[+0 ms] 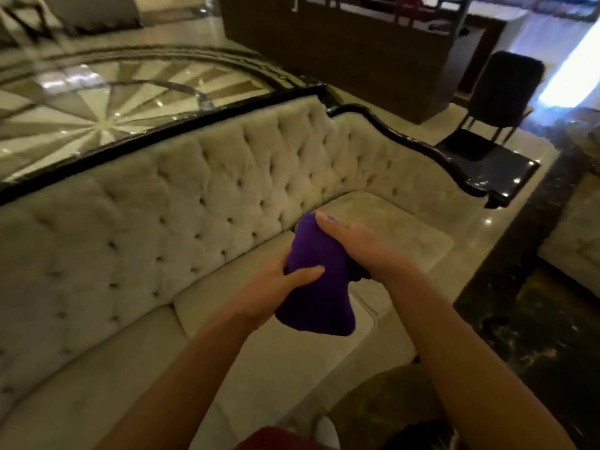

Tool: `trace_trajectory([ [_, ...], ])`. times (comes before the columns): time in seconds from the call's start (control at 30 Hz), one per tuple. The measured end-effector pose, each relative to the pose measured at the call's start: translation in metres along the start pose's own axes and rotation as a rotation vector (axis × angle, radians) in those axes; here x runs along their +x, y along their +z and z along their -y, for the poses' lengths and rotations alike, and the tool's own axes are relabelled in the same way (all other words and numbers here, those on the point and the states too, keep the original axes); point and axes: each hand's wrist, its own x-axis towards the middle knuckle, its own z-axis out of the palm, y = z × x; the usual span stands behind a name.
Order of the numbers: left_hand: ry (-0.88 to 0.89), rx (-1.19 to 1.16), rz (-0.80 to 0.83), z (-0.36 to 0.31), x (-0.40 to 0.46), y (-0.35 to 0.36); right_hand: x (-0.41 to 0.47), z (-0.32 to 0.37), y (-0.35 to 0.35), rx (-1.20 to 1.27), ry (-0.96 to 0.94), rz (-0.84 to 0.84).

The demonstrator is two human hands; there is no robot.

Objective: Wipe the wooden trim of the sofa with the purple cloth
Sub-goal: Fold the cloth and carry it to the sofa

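A bunched purple cloth (313, 280) hangs in the air over the sofa seat, held between both hands. My left hand (276, 287) grips its lower left side, thumb lying across the front. My right hand (354, 245) holds its upper right part from above, fingers curled over the fabric. The cream tufted sofa (162, 203) stretches across the view. Its dark glossy wooden trim (418, 141) runs along the top of the backrest and curves down the right armrest, well beyond the hands.
A polished marble floor with a starburst pattern (107, 102) lies behind the sofa. A dark wooden counter (341, 43) and a dark chair (506, 89) stand at the back right. Dark marble flooring (519, 303) lies to the right of the sofa.
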Motion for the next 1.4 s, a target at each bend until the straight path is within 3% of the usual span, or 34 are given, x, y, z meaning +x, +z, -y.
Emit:
trace_trajectory([
  [0.33, 0.090, -0.050, -0.390, 0.025, -0.038, 0.011, 0.029, 0.003, 0.027, -0.255, -0.244, 0.233],
  [0.63, 0.042, -0.149, -0.611, 0.041, -0.116, -0.026, 0.022, 0.011, 0.129, -0.269, -0.444, 0.071],
  [0.8, 0.057, -0.232, -0.906, 0.057, -0.163, -0.054, -0.011, 0.026, 0.179, -0.250, -0.541, -0.131],
  [0.87, 0.078, -0.281, -1.037, 0.061, -0.187, -0.071, -0.032, 0.037, 0.202, -0.181, -0.556, -0.064],
  [0.93, 0.088, -0.270, -1.123, 0.062, -0.212, -0.088, -0.057, 0.042, 0.235, -0.170, -0.502, 0.122],
  [1.07, 0.155, -0.159, -1.122, 0.061, -0.255, -0.111, -0.103, 0.031, 0.322, -0.153, -0.351, 0.515],
  [1.23, 0.198, -0.107, -1.040, 0.067, -0.310, -0.130, -0.125, 0.024, 0.408, 0.019, -0.333, 0.444],
  [1.4, 0.205, -0.323, -0.941, 0.085, -0.375, -0.151, -0.125, 0.026, 0.467, 0.065, -0.185, 0.510],
])
